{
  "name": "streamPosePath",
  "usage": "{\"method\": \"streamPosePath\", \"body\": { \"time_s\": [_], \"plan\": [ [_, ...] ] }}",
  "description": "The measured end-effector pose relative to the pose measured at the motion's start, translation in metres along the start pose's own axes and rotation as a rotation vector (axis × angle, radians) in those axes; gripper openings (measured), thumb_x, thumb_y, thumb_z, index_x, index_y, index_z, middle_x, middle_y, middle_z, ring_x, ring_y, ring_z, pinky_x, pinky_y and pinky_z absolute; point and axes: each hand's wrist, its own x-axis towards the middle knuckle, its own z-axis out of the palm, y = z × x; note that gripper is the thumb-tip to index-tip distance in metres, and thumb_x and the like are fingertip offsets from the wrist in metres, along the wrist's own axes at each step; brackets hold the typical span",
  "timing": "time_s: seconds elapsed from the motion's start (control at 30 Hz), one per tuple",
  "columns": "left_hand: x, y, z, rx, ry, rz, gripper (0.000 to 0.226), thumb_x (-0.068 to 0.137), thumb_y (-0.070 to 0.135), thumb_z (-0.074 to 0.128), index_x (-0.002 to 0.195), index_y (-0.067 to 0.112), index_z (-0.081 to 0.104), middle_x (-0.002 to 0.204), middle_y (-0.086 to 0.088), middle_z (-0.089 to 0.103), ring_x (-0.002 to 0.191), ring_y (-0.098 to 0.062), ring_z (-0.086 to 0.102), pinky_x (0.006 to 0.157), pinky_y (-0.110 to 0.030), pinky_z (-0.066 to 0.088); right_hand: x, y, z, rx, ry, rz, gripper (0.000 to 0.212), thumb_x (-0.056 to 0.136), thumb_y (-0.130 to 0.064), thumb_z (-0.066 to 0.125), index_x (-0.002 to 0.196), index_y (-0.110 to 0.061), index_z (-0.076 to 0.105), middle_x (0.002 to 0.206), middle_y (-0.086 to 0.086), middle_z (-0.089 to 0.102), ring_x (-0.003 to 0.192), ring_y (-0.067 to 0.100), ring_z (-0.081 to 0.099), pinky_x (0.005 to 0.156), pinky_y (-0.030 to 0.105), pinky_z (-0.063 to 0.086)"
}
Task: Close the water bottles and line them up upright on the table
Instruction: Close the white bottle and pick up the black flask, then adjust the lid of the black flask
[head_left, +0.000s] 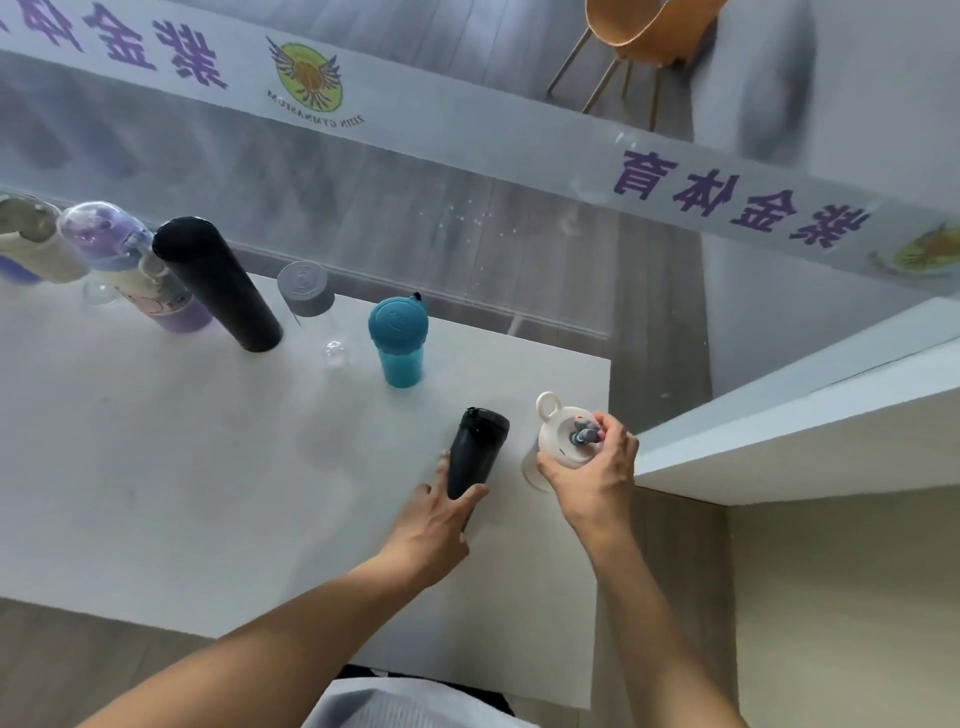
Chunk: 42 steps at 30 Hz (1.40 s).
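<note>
On the matte white counter (156, 493), the left hand (436, 525) wraps loosely around the base of a short black plastic bottle (475, 452). Just beside it, the right hand (597, 467) grips the loop-handled lid of a cream white bottle (558, 441). Farther back stand a lidded teal tumbler (399, 338), a clear grey-capped bottle (306, 291), a tall matte black flask (218, 283) and a purple domed bottle (119, 249). Their contents cannot be seen.

white table (156, 467) | upright bottles: black flask (218, 286), teal bottle (400, 338), black tumbler (475, 452), white bottle (558, 441)
</note>
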Motion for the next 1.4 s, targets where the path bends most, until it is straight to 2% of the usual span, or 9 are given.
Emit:
{"method": "streamPosePath", "body": {
  "time_s": [0.13,0.3,0.57,0.77,0.87,0.97,1.07,1.23,1.4],
  "plan": [
    [-0.012,-0.019,0.002,0.021,0.007,-0.018,0.075,0.076,0.008,0.048,0.135,0.05,0.03,0.162,-0.01,-0.009,0.109,-0.033,0.046,0.085,-0.038,0.048,0.024,-0.009,0.018,-0.133,-0.044,-0.063,0.087,0.063,-0.045,0.085,0.136,-0.022,0.046,0.132,0.002,0.052,0.123,0.026,0.049,0.101,0.042,0.041],
    [-0.031,-0.048,-0.001,0.036,0.017,-0.07,0.081,0.077,0.002,0.046,0.139,0.052,0.031,0.163,-0.009,-0.013,0.12,-0.032,0.041,0.093,-0.039,0.045,0.05,-0.035,0.042,-0.063,-0.144,-0.159,0.085,0.067,-0.033,0.087,0.139,-0.015,0.045,0.132,0.008,0.048,0.122,0.026,0.046,0.104,0.03,0.035],
    [-0.046,-0.067,-0.003,-0.007,0.048,-0.119,0.082,0.075,-0.002,0.043,0.134,0.053,0.03,0.163,-0.006,-0.012,0.124,-0.032,0.038,0.093,-0.039,0.043,0.066,-0.072,0.078,-0.033,-0.212,-0.221,0.088,0.066,-0.025,0.086,0.142,-0.015,0.043,0.134,0.008,0.046,0.121,0.028,0.048,0.104,0.031,0.04],
    [-0.045,-0.07,-0.004,0.015,0.072,-0.102,0.061,0.087,0.018,0.046,0.135,0.052,0.031,0.163,-0.01,-0.005,0.124,-0.034,0.037,0.096,-0.04,0.041,0.073,-0.074,0.082,-0.057,-0.202,-0.236,0.091,0.068,-0.029,0.086,0.145,-0.015,0.04,0.138,0.009,0.044,0.124,0.029,0.047,0.106,0.035,0.042],
    [-0.042,-0.073,-0.003,0.016,0.071,-0.099,0.062,0.09,0.014,0.045,0.135,0.054,0.031,0.163,-0.012,-0.002,0.122,-0.033,0.039,0.093,-0.039,0.043,0.071,-0.074,0.079,-0.082,-0.216,-0.204,0.104,0.067,-0.033,0.089,0.152,-0.015,0.03,0.143,0.01,0.041,0.13,0.029,0.044,0.111,0.035,0.038],
    [-0.041,-0.075,-0.007,-0.041,0.034,-0.126,0.064,0.091,0.012,0.045,0.136,0.056,0.032,0.161,-0.012,0.002,0.118,-0.032,0.044,0.091,-0.038,0.047,0.063,-0.069,0.072,-0.1,-0.222,-0.07,0.119,0.067,-0.035,0.089,0.158,-0.018,0.015,0.15,0.012,0.036,0.136,0.029,0.039,0.112,0.038,0.034],
    [-0.041,-0.075,-0.012,-0.072,0.035,-0.098,0.061,0.09,0.014,0.046,0.133,0.056,0.036,0.153,-0.008,0.016,0.114,-0.03,0.046,0.087,-0.037,0.049,0.037,-0.056,0.069,-0.133,-0.222,0.034,0.106,0.074,-0.042,0.082,0.155,-0.015,0.019,0.147,0.017,0.036,0.134,0.035,0.04,0.109,0.041,0.036],
    [-0.043,-0.068,-0.009,-0.04,0.085,0.017,0.054,0.093,0.019,0.051,0.132,0.054,0.039,0.152,-0.008,0.019,0.116,-0.03,0.044,0.089,-0.038,0.05,-0.008,-0.034,0.081,-0.039,-0.501,0.176,0.087,0.077,-0.067,0.069,0.144,-0.021,0.038,0.137,0.01,0.046,0.124,0.028,0.053,0.103,0.039,0.046],
    [-0.046,-0.056,0.004,-0.022,0.172,0.119,0.053,0.092,0.02,0.06,0.132,0.05,0.043,0.153,-0.012,0.023,0.111,-0.033,0.051,0.084,-0.039,0.054,-0.021,-0.026,0.071,0.123,-0.572,0.264,0.059,0.08,-0.056,0.074,0.123,-0.022,0.053,0.118,0.002,0.064,0.102,0.018,0.06,0.084,0.028,0.045]
  ]
}}
